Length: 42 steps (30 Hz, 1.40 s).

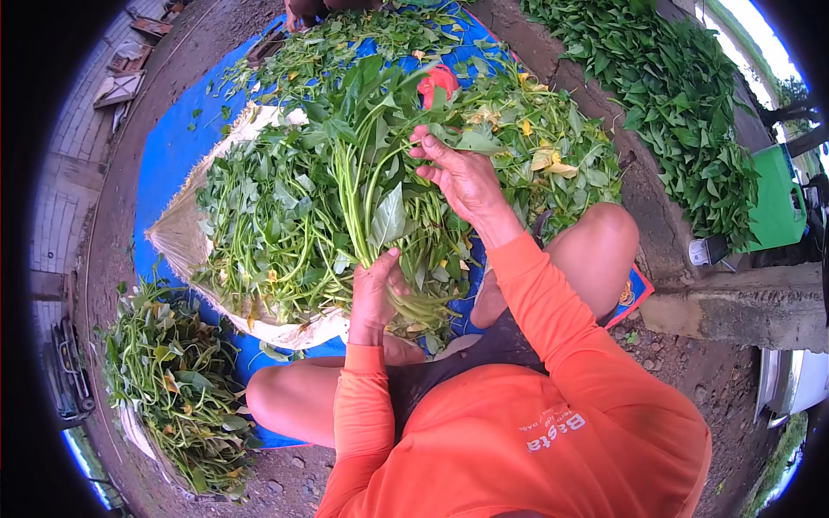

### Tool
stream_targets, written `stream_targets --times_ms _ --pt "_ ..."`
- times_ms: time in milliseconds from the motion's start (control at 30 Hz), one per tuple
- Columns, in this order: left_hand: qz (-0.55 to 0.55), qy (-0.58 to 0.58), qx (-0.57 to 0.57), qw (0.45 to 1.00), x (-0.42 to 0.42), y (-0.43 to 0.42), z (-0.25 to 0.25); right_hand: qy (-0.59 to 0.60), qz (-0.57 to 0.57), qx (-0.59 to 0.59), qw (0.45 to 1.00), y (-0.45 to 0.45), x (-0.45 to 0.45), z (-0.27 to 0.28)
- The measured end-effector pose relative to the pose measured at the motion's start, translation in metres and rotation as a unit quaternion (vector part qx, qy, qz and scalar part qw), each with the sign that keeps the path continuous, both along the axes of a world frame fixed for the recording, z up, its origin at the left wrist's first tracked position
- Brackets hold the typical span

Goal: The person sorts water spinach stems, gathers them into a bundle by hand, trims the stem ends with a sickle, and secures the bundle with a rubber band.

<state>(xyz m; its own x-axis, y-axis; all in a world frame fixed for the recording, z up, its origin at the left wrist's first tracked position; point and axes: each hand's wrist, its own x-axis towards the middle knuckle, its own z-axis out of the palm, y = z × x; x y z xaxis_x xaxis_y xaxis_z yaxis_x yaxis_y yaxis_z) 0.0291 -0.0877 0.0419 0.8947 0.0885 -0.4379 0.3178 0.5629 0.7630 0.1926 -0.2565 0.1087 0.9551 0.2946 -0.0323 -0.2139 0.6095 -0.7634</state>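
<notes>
My left hand (376, 292) is closed round the lower stems of an upright bunch of water spinach (352, 186), whose long pale stalks fan upward into leaves. Beside the upper part of that bunch is my right hand (462, 180), its fingers curled and its thumb near the fingertips. A single green leaf (477, 143) shows at the thumb and finger, seemingly pinched there. Under and around both hands spreads a large heap of loose water spinach (259, 203), lying on a pale woven sack (177, 231).
A blue tarp (168, 168) lies under the heaps. More greens with yellow leaves (553, 151) lie right, another pile (177, 388) lower left. A red object (439, 85) sits among the leaves. Bundled greens (665, 112) and a green container (777, 198) stand right. Another person's hand (302, 12) shows at top.
</notes>
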Motion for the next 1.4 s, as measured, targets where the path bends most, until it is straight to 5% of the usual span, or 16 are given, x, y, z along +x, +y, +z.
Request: stream_targets --times_ms 267,367,433,533,633,667,767,900,1167,1200,1333,1400 --pt "-0.001 -0.004 -0.036 0.999 0.0 0.0 0.005 -0.296 -0.029 -0.165 0.94 0.003 -0.019 0.018" --pt "-0.008 -0.013 -0.042 0.999 0.002 -0.002 0.006 -0.284 -0.025 -0.169 0.943 0.003 -0.023 0.016" --pt "-0.008 -0.014 -0.065 0.998 0.0 0.0 0.003 -0.097 -0.064 -0.123 0.986 0.005 -0.03 0.034" --pt "0.002 -0.003 -0.052 0.999 -0.002 -0.003 0.008 0.099 0.034 -0.249 0.963 -0.024 -0.015 0.021" --pt "0.001 0.001 -0.039 0.999 0.0 -0.003 0.008 -0.067 0.064 -0.318 0.944 -0.025 -0.041 0.027" --pt "0.001 0.006 -0.036 0.999 0.001 -0.003 0.006 -0.129 -0.015 -0.276 0.952 -0.012 -0.051 0.029" --pt "0.002 0.013 -0.052 0.999 0.003 -0.002 0.0 -0.393 -0.149 -0.408 0.811 0.007 -0.03 0.031" --pt "-0.008 0.01 -0.021 1.0 0.006 -0.007 0.006 -0.505 -0.122 -0.556 0.649 0.017 0.009 -0.003" --pt "-0.018 0.026 0.028 0.999 0.003 -0.009 0.001 -0.563 -0.095 -0.578 0.583 0.02 0.019 -0.03" --pt "-0.021 0.032 0.022 0.999 0.003 -0.009 0.0 -0.533 -0.1 -0.585 0.603 0.025 0.021 -0.032" --pt "-0.026 0.04 -0.037 0.998 0.0 -0.003 -0.003 -0.205 -0.081 -0.446 0.867 0.018 0.036 -0.043" --pt "-0.022 0.043 -0.046 0.998 -0.002 0.001 -0.006 -0.176 -0.116 -0.53 0.821 -0.012 0.062 -0.037"
